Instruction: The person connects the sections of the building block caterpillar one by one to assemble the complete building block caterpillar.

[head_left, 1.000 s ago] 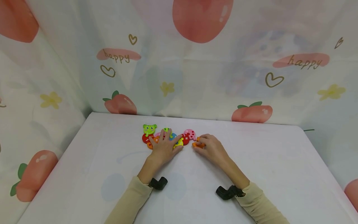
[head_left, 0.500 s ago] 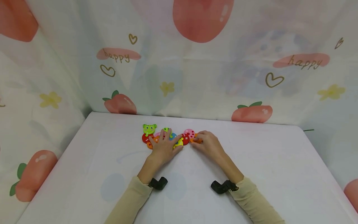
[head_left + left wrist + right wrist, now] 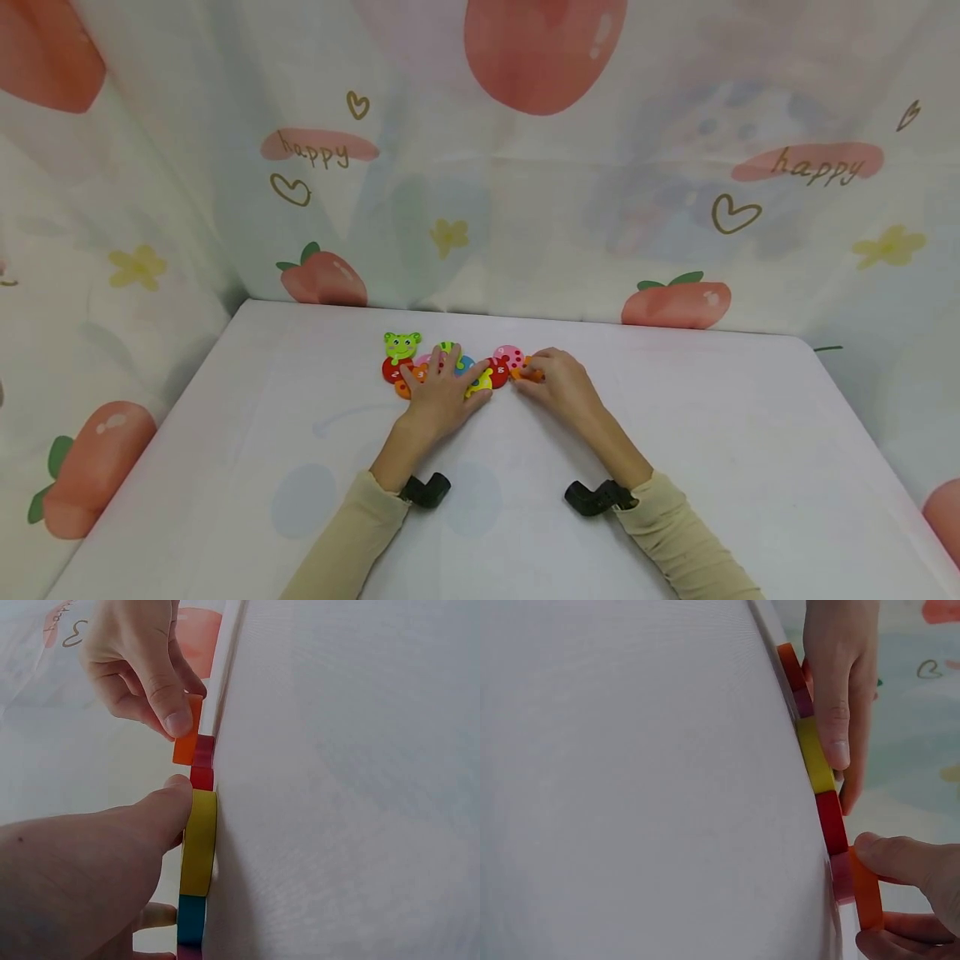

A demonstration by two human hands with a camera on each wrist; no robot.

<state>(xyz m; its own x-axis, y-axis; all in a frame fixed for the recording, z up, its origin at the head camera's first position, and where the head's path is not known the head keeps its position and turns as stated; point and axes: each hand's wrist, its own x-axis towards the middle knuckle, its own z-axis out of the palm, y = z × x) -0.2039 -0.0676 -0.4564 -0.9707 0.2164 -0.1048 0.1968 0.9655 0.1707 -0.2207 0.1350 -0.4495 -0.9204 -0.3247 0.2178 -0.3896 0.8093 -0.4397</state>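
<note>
A row of colourful numbered caterpillar puzzle pieces lies on the white table, with a green smiling head piece (image 3: 401, 345) at its left end. My left hand (image 3: 441, 390) rests spread over the middle pieces, hiding several of them; its thumb is by the yellow piece (image 3: 199, 844). At the row's right end, my right hand (image 3: 561, 385) pinches an orange piece (image 3: 867, 889) between thumb and fingers. That piece sits slightly higher than the neighbouring pink piece (image 3: 841, 877) and overlaps its edge in the wrist views. The red piece (image 3: 497, 372) lies between the yellow and pink ones.
The white tabletop (image 3: 480, 517) stretches in front of and beside the row. Behind it hangs a printed cloth backdrop (image 3: 525, 233) with fruit, hearts and lettering. Black wrist cameras sit on the left wrist (image 3: 426, 490) and right wrist (image 3: 597, 498).
My right hand has moved left with the orange piece, bringing it up against the pink end of the row. During the last half second it barely moves. My left hand has stayed put.
</note>
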